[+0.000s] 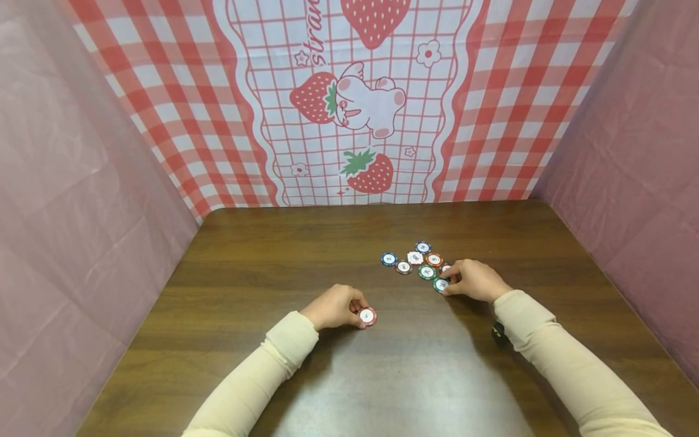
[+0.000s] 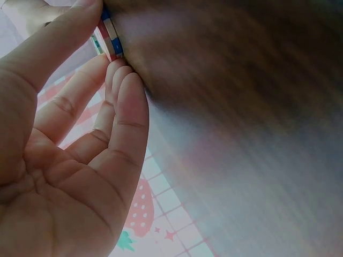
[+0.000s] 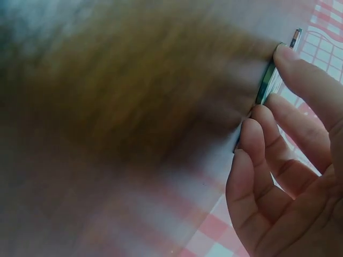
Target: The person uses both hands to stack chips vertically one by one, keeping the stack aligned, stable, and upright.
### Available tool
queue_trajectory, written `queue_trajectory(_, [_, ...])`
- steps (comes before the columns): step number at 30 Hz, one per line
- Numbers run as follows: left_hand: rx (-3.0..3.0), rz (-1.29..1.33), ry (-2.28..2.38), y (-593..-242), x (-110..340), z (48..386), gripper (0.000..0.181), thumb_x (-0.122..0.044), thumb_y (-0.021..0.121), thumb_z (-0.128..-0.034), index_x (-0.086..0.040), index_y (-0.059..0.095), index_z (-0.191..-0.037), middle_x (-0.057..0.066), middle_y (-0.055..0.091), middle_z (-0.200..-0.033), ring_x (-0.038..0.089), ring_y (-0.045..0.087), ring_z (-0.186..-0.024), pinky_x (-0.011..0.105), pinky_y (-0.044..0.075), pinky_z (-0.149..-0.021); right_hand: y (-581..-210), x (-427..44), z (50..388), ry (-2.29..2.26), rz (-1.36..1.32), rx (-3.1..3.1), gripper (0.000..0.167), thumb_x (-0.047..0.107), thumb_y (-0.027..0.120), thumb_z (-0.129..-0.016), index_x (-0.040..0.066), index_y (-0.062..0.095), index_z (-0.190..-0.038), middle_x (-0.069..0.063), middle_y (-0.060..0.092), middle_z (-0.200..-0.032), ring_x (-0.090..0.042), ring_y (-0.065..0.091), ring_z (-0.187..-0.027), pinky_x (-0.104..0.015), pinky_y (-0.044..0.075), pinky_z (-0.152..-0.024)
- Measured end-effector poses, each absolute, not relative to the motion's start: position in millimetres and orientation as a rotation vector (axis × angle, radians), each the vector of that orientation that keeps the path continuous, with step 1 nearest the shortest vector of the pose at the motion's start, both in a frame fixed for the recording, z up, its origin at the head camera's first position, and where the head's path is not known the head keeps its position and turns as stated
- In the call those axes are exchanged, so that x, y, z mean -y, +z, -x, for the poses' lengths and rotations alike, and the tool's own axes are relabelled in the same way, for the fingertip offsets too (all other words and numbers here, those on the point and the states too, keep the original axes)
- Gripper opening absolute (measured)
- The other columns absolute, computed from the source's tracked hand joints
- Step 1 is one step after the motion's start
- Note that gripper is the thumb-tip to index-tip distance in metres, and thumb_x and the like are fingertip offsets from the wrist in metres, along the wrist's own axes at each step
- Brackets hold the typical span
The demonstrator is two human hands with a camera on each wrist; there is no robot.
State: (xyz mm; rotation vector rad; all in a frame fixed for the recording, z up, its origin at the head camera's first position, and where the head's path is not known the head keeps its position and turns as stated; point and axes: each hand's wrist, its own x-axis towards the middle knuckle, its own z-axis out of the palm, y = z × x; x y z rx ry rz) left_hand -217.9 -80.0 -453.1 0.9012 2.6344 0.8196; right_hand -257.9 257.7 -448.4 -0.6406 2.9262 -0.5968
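Observation:
My left hand [image 1: 337, 306] pinches a red-rimmed poker chip [image 1: 368, 316] between thumb and fingers, near the table's middle. In the left wrist view, blue and red bands show at the pinched edge [image 2: 113, 38]; whether it is one chip or a stack I cannot tell. To the right, my right hand [image 1: 476, 280] pinches a green-rimmed poker chip [image 1: 440, 285] by its edge, with the thumb on its near side. Another chip [image 1: 446, 268] lies partly hidden by those fingers. A green chip [image 1: 427, 272] lies just beyond the held one.
More chips lie flat in a loose cluster: blue ones [image 1: 389, 259], a white one [image 1: 415, 258], a red-orange one [image 1: 434, 260] and a dark-rimmed one [image 1: 404, 267]. The brown wooden table [image 1: 262, 243] meets a checked strawberry cloth [image 1: 371, 121] behind, with pink curtains [image 1: 628, 152] at the sides.

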Motion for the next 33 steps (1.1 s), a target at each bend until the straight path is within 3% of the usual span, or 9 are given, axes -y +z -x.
queue_trajectory(16, [-2.627, -0.89, 0.821, -454, 80, 217, 0.026, -0.016, 0.087, -0.0706, -0.01, 0.075, -0.093, -0.003, 0.071, -0.079, 0.002, 0.057, -0.071, 0.018, 0.047, -0.068, -446, -256, 254, -0.554, 0.637, -2.962, 0.021, 0.028, 0.082, -0.075, 0.015, 0.074, -0.09, 0.002, 0.055, -0.076, -0.011, 0.048, -0.067, -0.028, 0.037, -0.058])
queue_trajectory(23, [-2.639, -0.895, 0.816, -455, 80, 218, 0.026, -0.015, 0.087, -0.0697, -0.01, 0.075, -0.093, -0.003, 0.07, -0.079, 0.003, 0.058, -0.072, 0.019, 0.048, -0.068, -444, -255, 258, -0.725, 0.614, -2.971, 0.03, 0.026, 0.082, -0.076, 0.008, 0.075, -0.098, -0.003, 0.066, -0.084, -0.014, 0.056, -0.076, -0.03, 0.044, -0.066])
queue_trajectory(33, [-2.634, -0.89, 0.823, -454, 80, 218, 0.026, -0.015, 0.087, -0.07, -0.01, 0.075, -0.093, -0.003, 0.07, -0.079, 0.003, 0.058, -0.071, 0.018, 0.048, -0.068, -436, -244, 257, -0.937, 0.614, -2.947, 0.033, 0.021, 0.079, -0.079, 0.002, 0.072, -0.105, -0.005, 0.071, -0.086, -0.012, 0.057, -0.074, -0.025, 0.046, -0.064])
